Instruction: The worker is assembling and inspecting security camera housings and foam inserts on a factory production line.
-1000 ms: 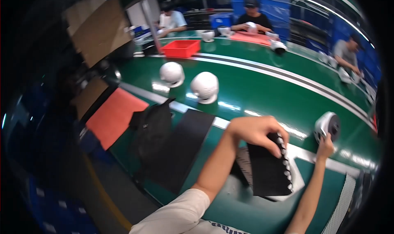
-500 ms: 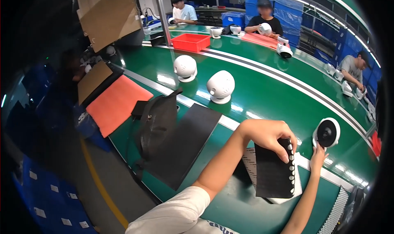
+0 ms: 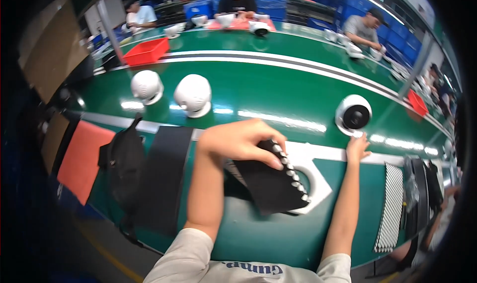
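Observation:
My left hand (image 3: 246, 143) is closed on the upper edge of a black sheet (image 3: 271, 186), with a row of small white round pads along its right side. The sheet hangs tilted, partly covering a white piece with a round ring (image 3: 318, 187) on the green table. My right arm stretches forward. At its end my right hand (image 3: 358, 147) grips the base of a white round-headed device (image 3: 343, 116) with a black round face turned toward me; some fingers stick out to the side. Two similar white devices, a smaller-looking one (image 3: 147, 86) and a nearer one (image 3: 193, 94), stand further left.
A black bag (image 3: 125, 161), a dark mat (image 3: 166, 178) and an orange-pink sheet (image 3: 85, 156) lie at left. To the right is a white-dotted strip (image 3: 389, 206). Beyond the green belt, a red bin (image 3: 146, 51) stands near several people handling white devices.
My view has turned to the right, so the scene sits further left. The black sheet has tilted in my left hand, showing more of the white ring piece. My right hand stays at the device's base.

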